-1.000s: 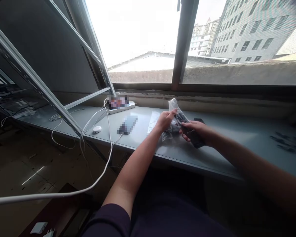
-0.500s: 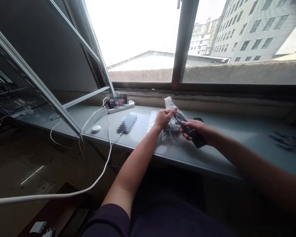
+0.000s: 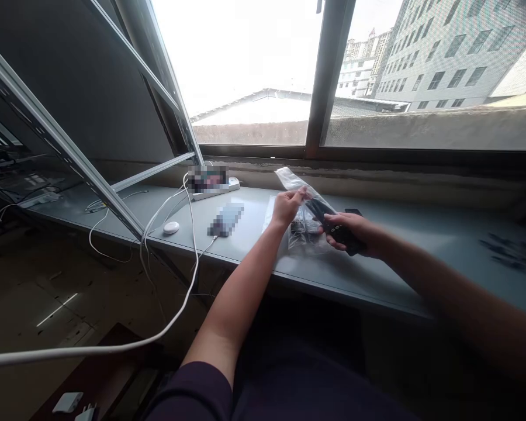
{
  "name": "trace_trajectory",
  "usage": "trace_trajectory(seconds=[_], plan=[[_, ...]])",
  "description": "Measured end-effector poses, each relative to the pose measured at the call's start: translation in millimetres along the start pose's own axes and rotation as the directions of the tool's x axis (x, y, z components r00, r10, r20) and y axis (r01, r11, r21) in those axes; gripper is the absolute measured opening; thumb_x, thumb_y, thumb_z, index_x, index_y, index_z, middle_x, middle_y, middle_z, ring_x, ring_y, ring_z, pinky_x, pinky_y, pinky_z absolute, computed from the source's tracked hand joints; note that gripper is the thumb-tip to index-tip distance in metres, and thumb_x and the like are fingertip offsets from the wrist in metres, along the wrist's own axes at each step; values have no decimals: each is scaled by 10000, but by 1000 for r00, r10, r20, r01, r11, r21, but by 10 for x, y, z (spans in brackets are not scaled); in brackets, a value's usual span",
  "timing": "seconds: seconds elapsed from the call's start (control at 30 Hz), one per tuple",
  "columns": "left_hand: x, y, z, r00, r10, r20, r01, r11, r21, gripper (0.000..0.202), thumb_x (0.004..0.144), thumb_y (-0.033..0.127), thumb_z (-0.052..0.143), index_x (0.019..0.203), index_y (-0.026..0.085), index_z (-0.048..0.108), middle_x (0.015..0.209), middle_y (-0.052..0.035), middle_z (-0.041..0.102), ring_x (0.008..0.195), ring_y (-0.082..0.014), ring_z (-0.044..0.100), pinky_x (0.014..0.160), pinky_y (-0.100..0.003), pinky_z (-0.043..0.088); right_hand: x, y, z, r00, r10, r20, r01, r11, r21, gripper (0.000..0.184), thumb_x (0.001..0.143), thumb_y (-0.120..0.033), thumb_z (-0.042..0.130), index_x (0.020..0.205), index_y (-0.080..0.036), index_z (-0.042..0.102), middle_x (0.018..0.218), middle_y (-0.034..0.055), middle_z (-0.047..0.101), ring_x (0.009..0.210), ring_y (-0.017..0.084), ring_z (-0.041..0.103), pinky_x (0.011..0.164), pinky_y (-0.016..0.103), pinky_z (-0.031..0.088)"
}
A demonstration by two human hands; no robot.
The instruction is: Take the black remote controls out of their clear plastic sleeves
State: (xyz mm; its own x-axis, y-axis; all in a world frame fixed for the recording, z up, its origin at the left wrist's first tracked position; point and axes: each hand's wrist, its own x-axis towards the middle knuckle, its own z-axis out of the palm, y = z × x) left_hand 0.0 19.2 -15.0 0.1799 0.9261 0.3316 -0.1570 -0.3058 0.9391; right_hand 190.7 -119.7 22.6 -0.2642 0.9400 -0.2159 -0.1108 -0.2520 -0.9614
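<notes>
My right hand [image 3: 362, 229] is wrapped round a black remote control [image 3: 342, 235], its lower end pointing toward me. The far end of the remote sits inside a narrow clear plastic bag [image 3: 286, 175]. With fingers pinched together, my left hand [image 3: 288, 206] grips that bag beside the remote. Beneath my hands, another clear bag [image 3: 304, 238] with dark contents lies on the grey table [image 3: 254, 251]. A black flat object [image 3: 353, 211] shows just behind my right hand, mostly hidden by it.
To the left are a pixelated phone-like object [image 3: 228, 220], a white round disc [image 3: 171, 227] and a white power strip [image 3: 234, 185]. A thick white cable [image 3: 175, 330] hangs past the table edge. Metal frame bars [image 3: 65, 143] slant at left. Dark blurred items [image 3: 512, 251] lie far right.
The bag's free end has swung left and now stretches out straighter. My left hand has shifted slightly left, and the remote in my right hand has tilted flatter.
</notes>
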Motion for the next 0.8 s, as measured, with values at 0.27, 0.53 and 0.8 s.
trace_trajectory(seconds=[0.27, 0.53, 0.8], plan=[[84, 123, -158, 815, -314, -486, 106, 907, -408, 319, 1137, 438, 698, 960, 190, 792, 1014, -47, 800, 914, -144, 701, 819, -249, 537, 54, -11, -11, 967, -124, -221, 138, 989, 49, 107, 1101, -205, 731, 1173, -206, 811, 1053, 105, 862, 682, 181, 785, 494, 235, 631], [75, 138, -84, 887, -347, -306, 148, 839, -524, 175, 1099, 294, 744, 996, 159, 784, 967, -43, 791, 863, -135, 740, 849, -266, 609, 31, -40, 45, 933, -278, -226, 305, 948, 89, 239, 1084, -277, 775, 1319, -310, 801, 1584, 91, 754, 1233, 349, 879, 613, 296, 726], [-33, 134, 87, 949, -310, 57, 300, 832, -466, 226, 944, 306, 963, 982, 136, 819, 958, -72, 826, 845, -161, 782, 999, -368, 650, 26, 10, 53, 962, -245, -118, 255, 964, 80, 257, 1031, -270, 850, 1287, -262, 835, 1386, 132, 823, 1187, 392, 890, 582, 304, 727]])
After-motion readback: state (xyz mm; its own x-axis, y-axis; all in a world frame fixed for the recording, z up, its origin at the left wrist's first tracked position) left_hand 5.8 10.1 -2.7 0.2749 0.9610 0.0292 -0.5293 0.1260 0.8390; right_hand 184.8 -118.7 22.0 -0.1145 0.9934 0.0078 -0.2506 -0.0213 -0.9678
